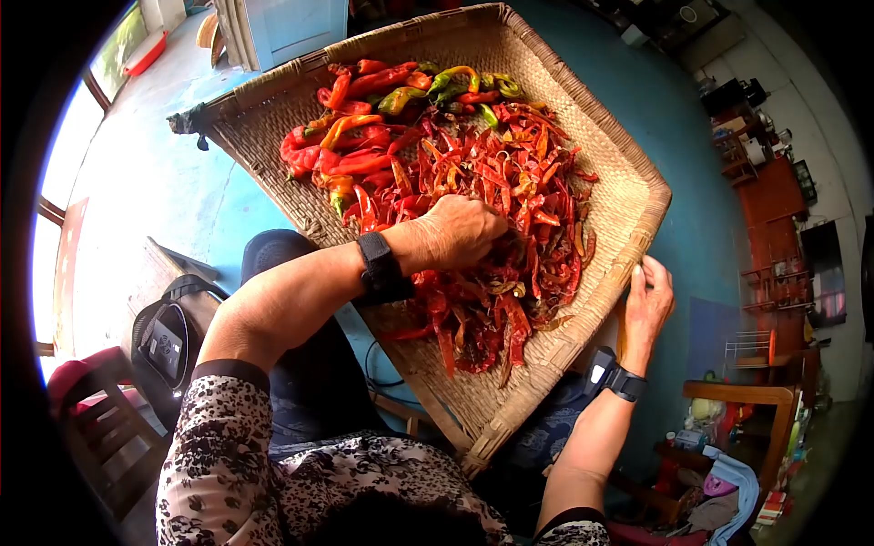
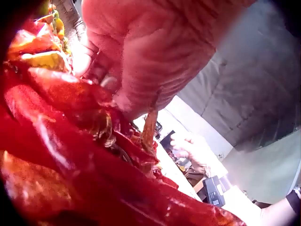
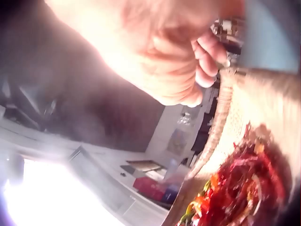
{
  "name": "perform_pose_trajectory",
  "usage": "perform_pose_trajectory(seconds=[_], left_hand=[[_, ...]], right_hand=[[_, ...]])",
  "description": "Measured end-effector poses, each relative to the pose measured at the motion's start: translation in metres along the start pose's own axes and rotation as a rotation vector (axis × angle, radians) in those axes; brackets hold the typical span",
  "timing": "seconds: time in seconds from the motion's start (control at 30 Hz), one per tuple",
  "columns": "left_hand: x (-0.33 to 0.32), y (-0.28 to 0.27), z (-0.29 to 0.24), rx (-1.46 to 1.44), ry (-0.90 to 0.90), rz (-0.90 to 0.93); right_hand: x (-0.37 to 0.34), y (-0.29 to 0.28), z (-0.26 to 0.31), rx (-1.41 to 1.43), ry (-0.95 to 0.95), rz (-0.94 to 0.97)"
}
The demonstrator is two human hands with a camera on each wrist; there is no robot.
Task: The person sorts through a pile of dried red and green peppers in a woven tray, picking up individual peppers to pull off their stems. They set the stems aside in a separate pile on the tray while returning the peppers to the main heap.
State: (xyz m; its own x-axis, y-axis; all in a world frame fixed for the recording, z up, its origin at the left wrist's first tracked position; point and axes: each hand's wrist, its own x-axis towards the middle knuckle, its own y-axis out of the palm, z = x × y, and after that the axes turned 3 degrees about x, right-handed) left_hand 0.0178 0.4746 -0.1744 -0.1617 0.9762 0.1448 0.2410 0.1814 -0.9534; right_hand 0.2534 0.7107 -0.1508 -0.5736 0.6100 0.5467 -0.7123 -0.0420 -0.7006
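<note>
A large woven basket tray [image 1: 628, 196] lies tilted across the person's lap, holding dried red chili peppers [image 1: 537, 173] and fresher, plumper red and green peppers [image 1: 364, 164] toward its far left. Over the middle of the dried heap, the left hand [image 1: 460, 232] bends down with curled fingers among the chilies, fingertips mostly hidden. In the left wrist view, a thin orange-brown dried chili [image 2: 149, 129] sticks up right under this hand [image 2: 155, 56]. At the tray's outer right rim [image 3: 221, 113], the right hand [image 1: 648, 305] touches the edge with loosely bent fingers [image 3: 207, 61].
To the left stands a wooden stool [image 1: 164, 264] with a black bag [image 1: 173, 341] close by. A wooden chair [image 1: 756, 400] with cloths and bags is at the lower right. Furniture lines the right wall, and a light blue door panel [image 1: 296, 32] is beyond the tray.
</note>
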Motion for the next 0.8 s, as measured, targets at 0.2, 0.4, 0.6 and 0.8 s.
perform_pose_trajectory(seconds=[0.2,0.4,0.6,0.8], left_hand=[[0.007,-0.004,-0.003,-0.447,0.095,-0.398],[-0.001,-0.012,-0.012,-0.675,0.134,-0.385],[-0.004,-0.008,-0.009,-0.654,0.144,-0.301],[-0.012,-0.024,0.027,-0.002,-0.136,-0.213]], right_hand=[[-0.010,0.040,0.100,0.481,-0.034,0.397],[-0.015,0.059,0.118,0.589,-0.048,0.482],[-0.014,0.041,0.106,0.559,0.030,0.369],[0.007,-0.006,0.011,0.101,0.086,-0.191]])
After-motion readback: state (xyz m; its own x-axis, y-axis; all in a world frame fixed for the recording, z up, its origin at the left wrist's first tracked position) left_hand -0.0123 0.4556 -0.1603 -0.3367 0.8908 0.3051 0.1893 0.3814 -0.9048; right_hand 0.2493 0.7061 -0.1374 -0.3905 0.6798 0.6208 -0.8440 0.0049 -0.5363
